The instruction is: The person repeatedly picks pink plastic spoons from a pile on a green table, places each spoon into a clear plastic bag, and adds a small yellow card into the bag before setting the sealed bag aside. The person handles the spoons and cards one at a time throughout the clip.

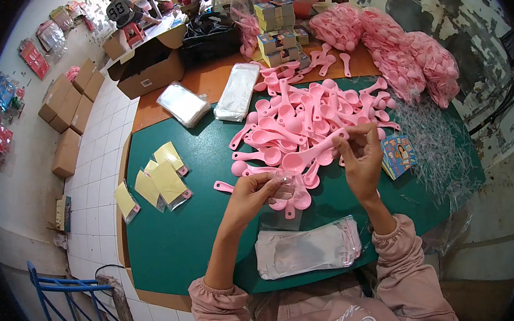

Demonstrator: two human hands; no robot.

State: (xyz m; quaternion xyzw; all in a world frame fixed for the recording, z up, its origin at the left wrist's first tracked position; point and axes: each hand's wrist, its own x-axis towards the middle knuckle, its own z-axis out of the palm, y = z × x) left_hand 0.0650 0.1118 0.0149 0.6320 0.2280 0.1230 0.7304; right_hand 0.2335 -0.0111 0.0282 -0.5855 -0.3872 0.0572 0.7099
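Observation:
My right hand (362, 159) pinches the handle end of a pink measuring spoon (312, 155), its bowl pointing left. My left hand (251, 192) is closed on a small clear plastic bag (296, 192), just below and left of that spoon's bowl. Beyond both hands spreads a big heap of loose pink spoons (319, 110). Close to my body lies a stack of clear plastic bags (308, 248) on the green table top (185, 244). Beside my right wrist sits a small pile of colourful printed cards (397, 156).
Several packets with yellowish cards (166, 178) lie at the left. Two bag stacks (236, 92) are farther back, near an open carton (152, 69). Bundled cards (279, 38) and bulging bags of pink spoons (409, 58) stand behind the heap. Plastic scraps (437, 146) cover the right side.

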